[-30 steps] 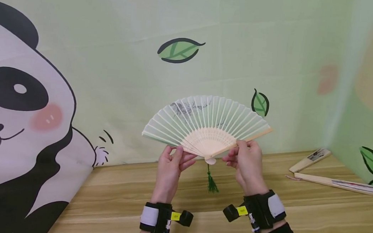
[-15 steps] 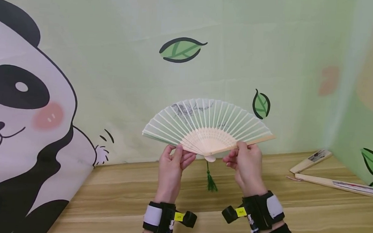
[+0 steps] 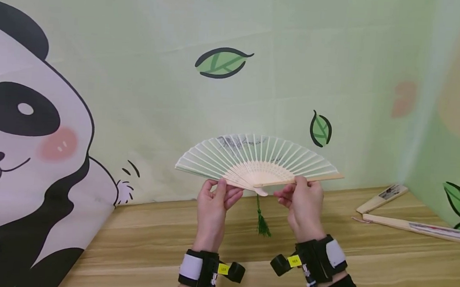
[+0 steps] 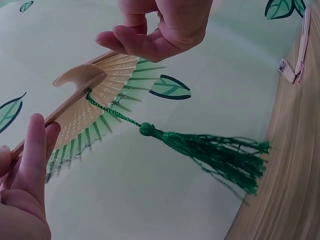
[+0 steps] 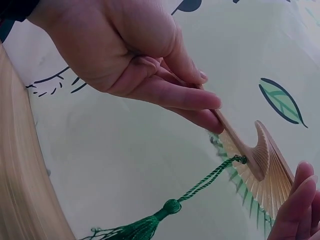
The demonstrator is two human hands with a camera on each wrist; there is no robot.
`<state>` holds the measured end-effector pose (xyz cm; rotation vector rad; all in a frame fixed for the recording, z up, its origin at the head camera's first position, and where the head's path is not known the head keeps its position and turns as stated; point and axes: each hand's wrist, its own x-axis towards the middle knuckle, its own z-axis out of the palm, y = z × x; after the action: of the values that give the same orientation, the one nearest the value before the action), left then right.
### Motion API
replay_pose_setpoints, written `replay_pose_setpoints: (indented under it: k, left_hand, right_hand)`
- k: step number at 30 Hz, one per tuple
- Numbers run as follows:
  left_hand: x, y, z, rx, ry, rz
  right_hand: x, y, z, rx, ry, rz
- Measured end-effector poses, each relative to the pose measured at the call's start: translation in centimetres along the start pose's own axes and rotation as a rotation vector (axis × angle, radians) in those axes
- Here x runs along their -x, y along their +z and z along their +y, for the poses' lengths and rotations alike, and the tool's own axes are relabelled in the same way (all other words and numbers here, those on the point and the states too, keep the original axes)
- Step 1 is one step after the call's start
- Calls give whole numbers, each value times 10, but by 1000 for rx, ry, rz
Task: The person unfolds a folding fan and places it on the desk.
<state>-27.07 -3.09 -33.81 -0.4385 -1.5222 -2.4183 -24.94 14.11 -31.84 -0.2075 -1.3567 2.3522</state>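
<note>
A folding fan [image 3: 258, 163] is spread wide above the table, its pale green-white leaf printed with a dark grey design. My left hand [image 3: 213, 206] pinches the fan's left outer rib between thumb and fingers. On the other side, my right hand [image 3: 306, 207] pinches the right outer rib; in the right wrist view the fingers [image 5: 300, 200] show at the lower corner. From the pivot of the pale wooden ribs [image 4: 80, 95] hangs a green tassel [image 4: 215, 152] on a twisted cord, free of both hands.
Two folded fans lie at the table's back right: a short-looking one [image 3: 382, 198] and a longer one [image 3: 414, 226] with a pinkish cord. Behind the wood-grain table [image 3: 140, 248] rises a green cloth backdrop [image 3: 147, 68] with a printed panda and leaves. Each wrist wears a strapped camera.
The right side of the fan has swung down and outward with my right hand, so the fan is spread wider. Its top edge sits lower and the leaf looks flatter, tilted more.
</note>
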Motion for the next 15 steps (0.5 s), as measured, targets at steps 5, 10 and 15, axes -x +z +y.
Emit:
replay_pose_setpoints:
  k: [5, 10, 15]
  left_hand:
    - [0, 0, 0, -21, -1, -5]
    - [1, 0, 1, -34, -9, -6]
    - [2, -1, 3, -42, -17, 2]
  right_hand:
    - [0, 0, -1, -11, -1, 2]
    - [2, 2, -1, -33, -12, 11]
    - [4, 4, 0, -43, -22, 15]
